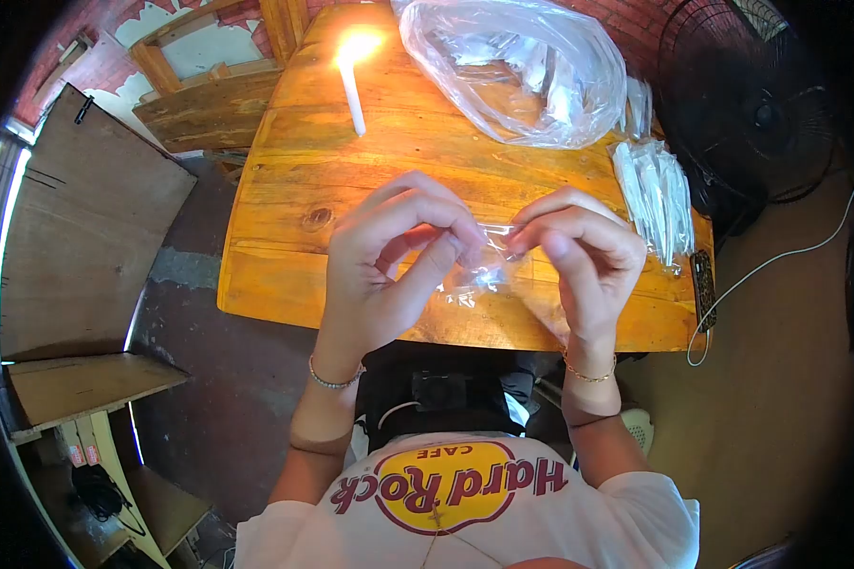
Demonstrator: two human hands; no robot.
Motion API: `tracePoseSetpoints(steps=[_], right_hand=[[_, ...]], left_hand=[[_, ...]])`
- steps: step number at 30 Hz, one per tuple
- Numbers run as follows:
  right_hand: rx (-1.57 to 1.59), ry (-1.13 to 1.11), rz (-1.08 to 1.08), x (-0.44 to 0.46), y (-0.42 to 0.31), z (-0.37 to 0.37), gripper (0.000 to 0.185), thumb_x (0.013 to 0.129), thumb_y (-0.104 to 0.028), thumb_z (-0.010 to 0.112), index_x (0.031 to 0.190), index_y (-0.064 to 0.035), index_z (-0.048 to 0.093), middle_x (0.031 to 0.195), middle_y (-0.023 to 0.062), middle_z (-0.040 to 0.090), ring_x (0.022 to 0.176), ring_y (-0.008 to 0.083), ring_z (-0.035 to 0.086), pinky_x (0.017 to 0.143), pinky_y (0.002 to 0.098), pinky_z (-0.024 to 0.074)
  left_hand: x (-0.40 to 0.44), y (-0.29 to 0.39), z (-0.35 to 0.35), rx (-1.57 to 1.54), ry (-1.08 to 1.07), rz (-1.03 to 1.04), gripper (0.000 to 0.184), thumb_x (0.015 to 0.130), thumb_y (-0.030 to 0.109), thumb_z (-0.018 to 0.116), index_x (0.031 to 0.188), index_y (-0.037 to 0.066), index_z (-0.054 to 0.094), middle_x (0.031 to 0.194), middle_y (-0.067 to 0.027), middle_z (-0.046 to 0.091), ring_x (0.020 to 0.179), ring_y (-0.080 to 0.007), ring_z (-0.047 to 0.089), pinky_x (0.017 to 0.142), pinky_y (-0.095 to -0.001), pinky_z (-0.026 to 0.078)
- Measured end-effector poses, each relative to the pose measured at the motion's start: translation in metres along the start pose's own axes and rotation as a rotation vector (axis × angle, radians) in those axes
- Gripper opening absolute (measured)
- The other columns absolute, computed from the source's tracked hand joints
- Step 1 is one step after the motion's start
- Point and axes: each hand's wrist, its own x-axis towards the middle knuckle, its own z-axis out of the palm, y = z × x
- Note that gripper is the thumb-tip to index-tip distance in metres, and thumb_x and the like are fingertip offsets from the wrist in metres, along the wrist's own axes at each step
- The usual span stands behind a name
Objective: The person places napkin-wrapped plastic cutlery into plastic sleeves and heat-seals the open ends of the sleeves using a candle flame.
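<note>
A small clear plastic bag [489,270] is stretched between my two hands above the near part of the wooden table [285,237]. My left hand [399,256] pinches its left upper edge between thumb and fingers. On the other side my right hand [584,251] pinches the right upper edge. The film is see-through and shiny, and I cannot make out whether anything is inside. A lit white candle [353,100] stands upright on the table, beyond my left hand and apart from both hands.
At the back lies a large clear plastic bag [427,66] holding white packets. A pile of slim wrapped white items [657,201] is at the right edge, near a dark phone-like object [703,289] with a white cable [778,254]. A black fan [754,114] stands behind them.
</note>
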Motion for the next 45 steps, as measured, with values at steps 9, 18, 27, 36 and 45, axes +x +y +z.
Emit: tracePoseSetpoints(steps=[9, 18, 27, 36, 45], right_hand=[[0.054, 0.133, 0.138, -0.006, -0.002, 0.010, 0.022, 0.071, 0.013, 0.064, 0.091, 0.0066, 0.061, 0.089, 0.0108, 0.062, 0.079, 0.0122, 0.061, 0.072, 0.0229, 0.0501], [0.079, 0.179, 0.145, -0.005, 0.003, 0.006, 0.023, 0.073, 0.014, 0.063, 0.094, 0.0077, 0.058, 0.092, 0.0115, 0.062, 0.083, 0.0135, 0.062, 0.077, 0.0238, 0.0509], [-0.040, 0.151, 0.167, -0.001, 0.005, 0.007, 0.017, 0.076, 0.007, 0.064, 0.092, 0.0061, 0.061, 0.086, 0.0100, 0.063, 0.079, 0.0125, 0.060, 0.073, 0.0231, 0.0484], [0.137, 0.230, 0.257, -0.001, 0.021, 0.019, 0.011, 0.080, 0.006, 0.060, 0.090, 0.0061, 0.063, 0.075, 0.0085, 0.063, 0.066, 0.0109, 0.060, 0.063, 0.0225, 0.0484], [0.128, 0.293, 0.344, 0.008, 0.030, 0.021, 0.010, 0.081, 0.000, 0.062, 0.090, 0.0041, 0.064, 0.076, 0.0056, 0.064, 0.064, 0.0068, 0.058, 0.059, 0.0188, 0.0456]], left_hand=[[0.001, 0.005, 0.009, 0.006, 0.095, -0.026, 0.009, 0.075, -0.005, 0.064, 0.083, -0.002, 0.061, 0.081, -0.0071, 0.058, 0.075, -0.0107, 0.059, 0.069, -0.0226, 0.050], [-0.008, -0.003, 0.007, 0.135, 0.149, -0.173, 0.010, 0.076, -0.006, 0.064, 0.085, -0.006, 0.062, 0.085, -0.0106, 0.065, 0.077, -0.0132, 0.062, 0.070, -0.0221, 0.050], [-0.007, -0.006, 0.005, 0.092, 0.204, -0.158, 0.009, 0.077, -0.006, 0.063, 0.086, -0.006, 0.062, 0.083, -0.0099, 0.065, 0.076, -0.0129, 0.062, 0.069, -0.0227, 0.050], [-0.006, -0.029, 0.012, 0.051, 0.179, -0.121, 0.014, 0.083, 0.009, 0.063, 0.087, -0.005, 0.065, 0.077, -0.0057, 0.066, 0.069, -0.0066, 0.060, 0.062, -0.0186, 0.046], [-0.012, -0.038, 0.011, 0.053, 0.237, -0.196, 0.018, 0.085, 0.010, 0.060, 0.090, -0.006, 0.064, 0.075, -0.0070, 0.066, 0.068, -0.0040, 0.059, 0.057, -0.0170, 0.045]])
